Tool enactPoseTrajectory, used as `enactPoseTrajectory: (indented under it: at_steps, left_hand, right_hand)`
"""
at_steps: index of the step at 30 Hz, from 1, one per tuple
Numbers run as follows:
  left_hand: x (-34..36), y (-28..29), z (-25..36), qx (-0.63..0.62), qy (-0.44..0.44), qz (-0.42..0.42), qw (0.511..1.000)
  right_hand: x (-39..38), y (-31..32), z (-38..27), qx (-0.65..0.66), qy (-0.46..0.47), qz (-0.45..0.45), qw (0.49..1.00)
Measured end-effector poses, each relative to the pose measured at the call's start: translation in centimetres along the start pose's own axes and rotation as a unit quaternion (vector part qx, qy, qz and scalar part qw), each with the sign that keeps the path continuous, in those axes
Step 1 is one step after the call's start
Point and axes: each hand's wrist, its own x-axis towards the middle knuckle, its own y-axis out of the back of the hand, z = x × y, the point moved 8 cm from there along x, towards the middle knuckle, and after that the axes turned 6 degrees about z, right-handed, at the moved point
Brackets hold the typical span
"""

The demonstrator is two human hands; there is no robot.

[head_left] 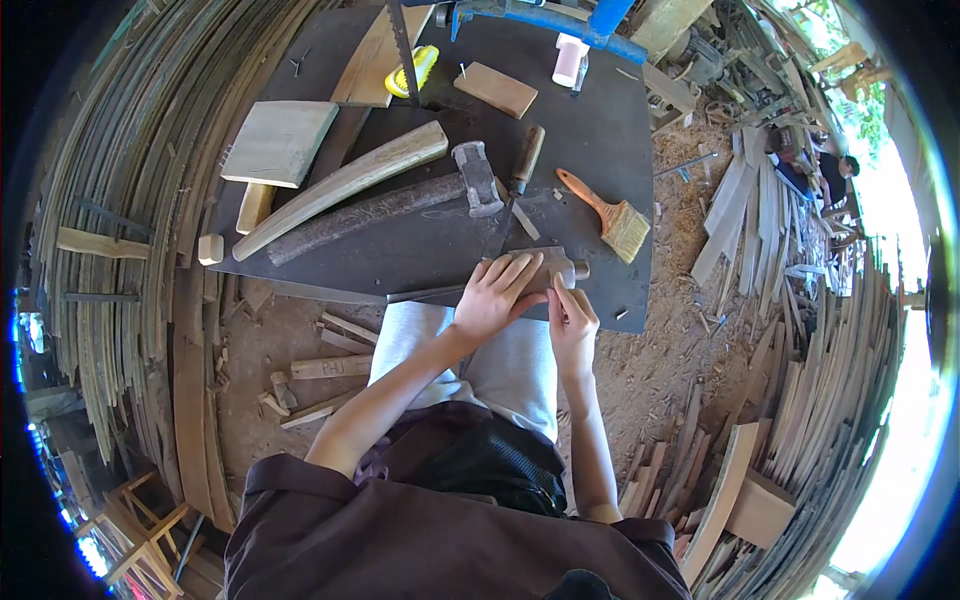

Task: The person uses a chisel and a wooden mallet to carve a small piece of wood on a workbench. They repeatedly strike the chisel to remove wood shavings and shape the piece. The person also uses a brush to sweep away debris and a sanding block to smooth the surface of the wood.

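My left hand [490, 298] lies over a small brownish block [548, 262] at the table's near edge, its fingers pressed on the block's top. A round stub [581, 270] sticks out at the block's right end. My right hand [573, 330] is closed in a pinch against the block's near side; what its fingertips hold, if anything, is hidden. Beyond the hands lie a wooden-handled tool with a flat blade [528, 160], a heavy hammer [478, 180] with a dark handle, a pale curved wooden handle [345, 190] and an orange-handled paintbrush [612, 215].
The dark tabletop [420, 245] also carries a block with a nail [497, 90], a pale board [280, 143], a yellow object [412, 72], a saw blade [403, 50] and a pink bottle [570, 60]. A blue metal frame [560, 25] crosses the far edge. Stacked planks [130, 180] flank me.
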Motion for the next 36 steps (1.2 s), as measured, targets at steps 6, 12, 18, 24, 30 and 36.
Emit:
enactPoseTrajectory:
  at_steps: [6, 12, 18, 24, 30, 36]
  left_hand:
    - [0.2, -0.2, 0.0, -0.001, -0.006, 0.013, 1.000]
    - [0.2, -0.2, -0.1, -0.003, -0.005, 0.018, 1.000]
    - [0.2, -0.5, -0.3, -0.009, 0.004, 0.015, 1.000]
    - [0.4, -0.2, 0.1, -0.010, -0.004, 0.031, 0.999]
    - [0.5, -0.2, -0.3, -0.014, 0.009, 0.029, 0.999]
    - [0.5, 0.0, -0.2, -0.029, 0.015, 0.048, 0.998]
  right_hand:
    - [0.1, -0.7, 0.2, -0.036, 0.033, -0.012, 0.999]
    - [-0.3, -0.8, -0.2, -0.062, 0.018, -0.017, 0.998]
    - [0.2, -0.7, -0.5, -0.056, 0.046, 0.006, 0.997]
    - [-1.4, -0.3, -0.6, -0.074, 0.008, -0.022, 0.997]
    - [0.5, -0.8, -0.7, -0.053, 0.044, 0.008, 0.998]
    - [-0.3, -0.8, -0.2, -0.061, 0.009, -0.034, 0.998]
